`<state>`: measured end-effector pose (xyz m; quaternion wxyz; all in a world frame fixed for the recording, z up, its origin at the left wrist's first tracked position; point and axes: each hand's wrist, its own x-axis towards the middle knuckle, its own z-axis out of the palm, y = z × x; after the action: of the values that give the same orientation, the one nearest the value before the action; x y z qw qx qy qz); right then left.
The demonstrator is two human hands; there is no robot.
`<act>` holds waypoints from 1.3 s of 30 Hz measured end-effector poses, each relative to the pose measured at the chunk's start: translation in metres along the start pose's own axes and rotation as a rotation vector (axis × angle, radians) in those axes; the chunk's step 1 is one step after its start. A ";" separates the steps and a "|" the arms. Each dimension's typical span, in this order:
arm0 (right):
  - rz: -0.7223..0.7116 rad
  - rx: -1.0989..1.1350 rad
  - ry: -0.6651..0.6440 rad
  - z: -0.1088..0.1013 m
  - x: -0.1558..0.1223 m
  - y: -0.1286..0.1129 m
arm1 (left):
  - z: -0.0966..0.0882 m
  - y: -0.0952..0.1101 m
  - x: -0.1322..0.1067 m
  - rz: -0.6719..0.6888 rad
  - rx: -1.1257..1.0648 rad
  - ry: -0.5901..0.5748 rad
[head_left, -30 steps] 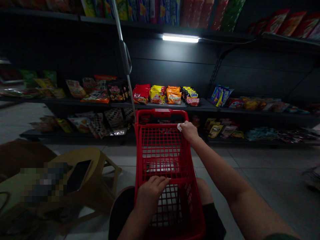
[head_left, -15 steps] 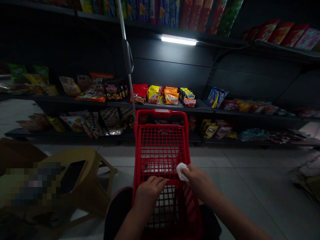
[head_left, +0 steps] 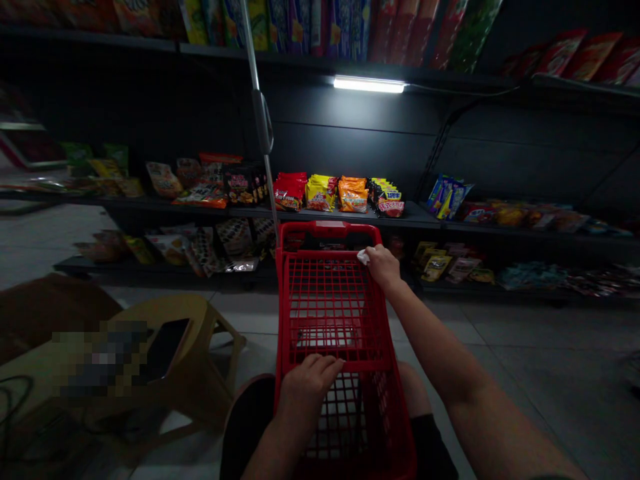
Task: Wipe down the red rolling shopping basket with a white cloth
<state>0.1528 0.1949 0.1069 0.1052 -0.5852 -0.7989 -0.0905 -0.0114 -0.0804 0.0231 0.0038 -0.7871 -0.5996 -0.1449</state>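
A red plastic shopping basket (head_left: 330, 307) lies tilted across my knees, its open side facing up and away from me. My left hand (head_left: 309, 380) is closed over the near crossbar of the basket. My right hand (head_left: 383, 265) reaches far forward to the basket's right rim near its top corner, pinching a small white cloth (head_left: 363, 256) against the plastic. A grey metal pole (head_left: 261, 127) rises from behind the basket's left corner.
Dark shelves (head_left: 350, 215) in front hold rows of snack and noodle packets (head_left: 330, 193). A tan plastic stool (head_left: 200, 333) stands at my left with a dark phone (head_left: 165, 348) on it. A lit tube lamp (head_left: 369, 85) hangs under the upper shelf. Grey floor tiles (head_left: 525, 347) stretch to the right.
My right hand with the white cloth slid from the basket's near right side, beside my left hand, up along the rim to the far right corner. My left hand has stayed on the crossbar.
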 end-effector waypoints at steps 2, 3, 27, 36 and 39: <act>-0.009 0.035 -0.020 0.002 -0.011 -0.007 | 0.000 -0.001 -0.001 -0.005 0.002 0.008; -0.039 0.054 -0.030 0.004 -0.024 -0.010 | -0.001 -0.001 -0.002 -0.008 0.003 0.008; -0.284 0.295 -0.049 0.012 0.012 -0.136 | 0.000 -0.003 0.005 -0.014 0.000 -0.070; -0.749 0.174 -0.199 -0.011 -0.081 -0.172 | -0.011 -0.003 0.003 -0.089 -0.008 -0.201; -0.943 0.181 -0.260 -0.015 -0.115 -0.153 | -0.010 -0.003 0.002 -0.107 -0.004 -0.217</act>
<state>0.0414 0.0393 0.0867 0.0027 -0.1549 -0.9878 0.0154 -0.0156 -0.0800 0.0326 -0.0704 -0.7652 -0.6372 -0.0601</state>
